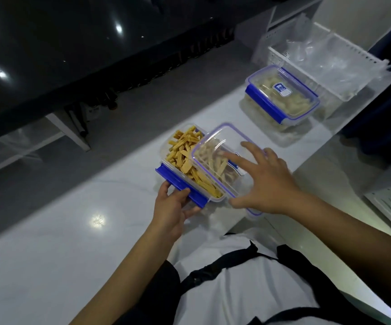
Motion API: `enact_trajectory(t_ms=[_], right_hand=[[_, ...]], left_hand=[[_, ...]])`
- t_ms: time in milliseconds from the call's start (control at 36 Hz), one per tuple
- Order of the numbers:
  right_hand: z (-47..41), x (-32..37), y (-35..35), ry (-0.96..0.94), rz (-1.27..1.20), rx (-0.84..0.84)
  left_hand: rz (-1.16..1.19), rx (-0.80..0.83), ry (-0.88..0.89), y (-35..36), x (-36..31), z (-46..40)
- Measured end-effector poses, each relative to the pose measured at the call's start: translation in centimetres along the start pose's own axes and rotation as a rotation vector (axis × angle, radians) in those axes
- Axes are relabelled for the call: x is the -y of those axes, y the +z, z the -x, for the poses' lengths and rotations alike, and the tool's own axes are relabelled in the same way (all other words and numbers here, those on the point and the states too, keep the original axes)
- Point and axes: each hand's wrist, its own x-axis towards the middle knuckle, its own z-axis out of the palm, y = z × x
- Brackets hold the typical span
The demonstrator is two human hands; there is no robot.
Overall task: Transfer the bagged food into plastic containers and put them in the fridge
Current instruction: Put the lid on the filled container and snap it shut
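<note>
On white counter [77, 207]: left hand [173, 205] gripping food container [191, 170] at 6 o'clock; right hand [263, 181], fingers spread, pressing clear lid [222, 146].

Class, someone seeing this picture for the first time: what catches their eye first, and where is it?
Bright yellow food strips fill an open container at the centre. The right hand lays a clear lid over it while the left hand holds its blue clip. Behind sits a closed container.

Two containers [187, 165] [283, 95], one lid [222, 158], one basket [281, 52]
</note>
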Motion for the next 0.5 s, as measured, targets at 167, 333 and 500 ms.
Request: enact_trajectory(t_ms=[167, 333, 500], right_hand=[[-0.2, 0.7, 3.2, -0.010, 0.014, 0.058], [2.5, -0.2, 3.0, -0.006, 0.015, 0.034], [3.7, -0.9, 1.3, -0.031, 0.025, 0.098]], left_hand=[[0.019, -0.005, 0.015, -0.1, 0.0, -0.2], [0.046, -0.002, 0.013, -0.2, 0.2, -0.5], [0.045, -0.001, 0.015, -0.3, 0.3, -0.7]])
